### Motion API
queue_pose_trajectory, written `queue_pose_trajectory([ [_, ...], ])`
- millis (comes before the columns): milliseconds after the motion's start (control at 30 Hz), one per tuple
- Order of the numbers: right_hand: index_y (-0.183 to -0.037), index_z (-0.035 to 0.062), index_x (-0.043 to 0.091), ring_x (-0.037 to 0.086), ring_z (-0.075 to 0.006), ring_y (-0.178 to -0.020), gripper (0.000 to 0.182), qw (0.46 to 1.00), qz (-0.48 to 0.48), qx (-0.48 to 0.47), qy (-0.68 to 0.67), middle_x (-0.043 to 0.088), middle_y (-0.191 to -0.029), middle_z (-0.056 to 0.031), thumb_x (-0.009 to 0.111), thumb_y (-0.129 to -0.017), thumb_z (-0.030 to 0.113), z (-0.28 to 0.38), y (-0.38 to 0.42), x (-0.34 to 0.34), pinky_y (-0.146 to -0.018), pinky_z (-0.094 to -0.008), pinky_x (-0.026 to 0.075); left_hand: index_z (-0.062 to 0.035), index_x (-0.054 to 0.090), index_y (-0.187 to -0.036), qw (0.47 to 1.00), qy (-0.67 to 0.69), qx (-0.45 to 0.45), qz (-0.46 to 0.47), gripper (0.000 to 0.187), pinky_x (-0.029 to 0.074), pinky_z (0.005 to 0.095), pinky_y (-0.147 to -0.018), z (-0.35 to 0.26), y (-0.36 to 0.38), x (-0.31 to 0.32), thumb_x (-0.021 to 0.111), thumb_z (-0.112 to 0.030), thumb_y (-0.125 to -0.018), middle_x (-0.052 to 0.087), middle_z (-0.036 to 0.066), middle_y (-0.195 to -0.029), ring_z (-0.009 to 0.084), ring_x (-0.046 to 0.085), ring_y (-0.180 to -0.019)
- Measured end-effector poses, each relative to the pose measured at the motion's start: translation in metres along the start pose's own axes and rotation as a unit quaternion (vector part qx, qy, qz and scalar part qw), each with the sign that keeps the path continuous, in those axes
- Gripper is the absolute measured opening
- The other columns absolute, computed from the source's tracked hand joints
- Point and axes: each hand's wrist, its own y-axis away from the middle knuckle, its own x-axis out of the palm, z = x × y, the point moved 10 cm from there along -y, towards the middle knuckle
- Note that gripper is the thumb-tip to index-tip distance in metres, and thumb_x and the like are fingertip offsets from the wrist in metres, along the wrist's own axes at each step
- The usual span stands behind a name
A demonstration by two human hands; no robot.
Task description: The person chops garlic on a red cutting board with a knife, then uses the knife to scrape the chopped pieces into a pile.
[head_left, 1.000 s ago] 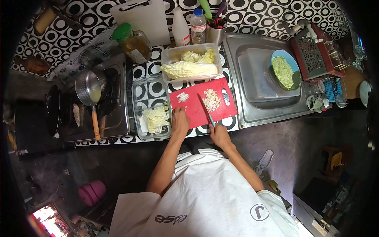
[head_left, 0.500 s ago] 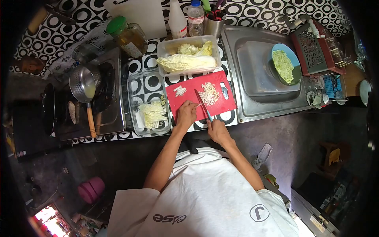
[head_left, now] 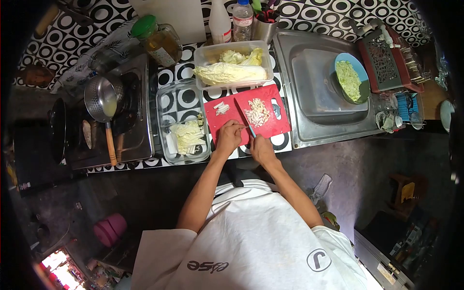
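Observation:
My right hand [head_left: 262, 149] is closed round the blue handle of a knife [head_left: 245, 114], whose blade points up and away over the red cutting board [head_left: 217, 123]. Close to the blade, my left hand [head_left: 229, 137] has its fingers pinched on the board at a small pale piece, too small to make out well. Right of the blade lies a pile of chopped pale pieces [head_left: 257, 113]. A few uncut white strips [head_left: 221, 108] rest at the board's upper left.
Left of the board is a glass dish with cabbage leaves [head_left: 187, 137]; behind it, a plastic tub with cabbage [head_left: 229, 74]. A sink [head_left: 299, 134] holding a bowl of shredded greens [head_left: 348, 80] is at right. A stove with a pan [head_left: 100, 99] stands left.
My right hand and the knife have moved slightly away from me and to the left, nearer my left hand. The camera view has shifted a little.

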Motion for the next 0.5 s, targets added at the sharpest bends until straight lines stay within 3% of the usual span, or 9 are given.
queue_pose_trajectory([
  [100,-0.083,-0.009,0.056,0.057,-0.049,-0.081,0.032,1.0,0.008,-0.009,0.008,0.058,-0.078,-0.0344,0.046,-0.089,0.021,0.007,0.0,-0.007,-0.073,-0.0522,0.046,-0.0018,0.068,-0.088,0.999,0.014,-0.023,-0.021,0.016,0.048,0.0308,-0.061,0.005,0.001,-0.002,0.059,0.002,-0.075,0.06,0.012,-0.081,0.0226,0.06,-0.068],
  [167,-0.075,-0.01,0.056,0.056,-0.0505,-0.075,0.034,1.0,0.018,-0.023,-0.007,0.055,-0.071,-0.0346,0.047,-0.089,0.02,0.014,0.007,-0.014,-0.065,-0.0527,0.045,-0.0019,0.068,-0.088,0.998,0.022,-0.041,-0.037,0.015,0.047,0.0301,-0.059,0.007,0.002,-0.005,0.06,0.001,-0.075,0.06,0.012,-0.08,0.0209,0.06,-0.066],
  [267,-0.08,-0.0097,0.058,0.057,-0.049,-0.081,0.034,0.998,0.056,-0.008,0.008,0.057,-0.078,-0.0352,0.047,-0.089,0.021,0.005,0.018,-0.009,-0.071,-0.0517,0.047,-0.0018,0.068,-0.086,0.998,0.011,-0.049,-0.042,0.013,0.046,0.0292,-0.057,0.007,0.003,-0.006,0.062,-0.001,-0.075,0.059,0.011,-0.078,0.0192,0.058,-0.062],
  [500,-0.084,-0.0085,0.056,0.057,-0.0508,-0.08,0.037,0.999,0.027,0.038,-0.001,0.057,-0.078,-0.0349,0.045,-0.091,0.026,-0.019,0.041,0.004,-0.07,-0.053,0.047,-0.0012,0.067,-0.085,0.998,0.009,-0.03,-0.048,0.012,0.045,0.0294,-0.056,0.006,0.002,-0.007,0.062,-0.001,-0.075,0.058,0.01,-0.075,0.0192,0.056,-0.06],
])
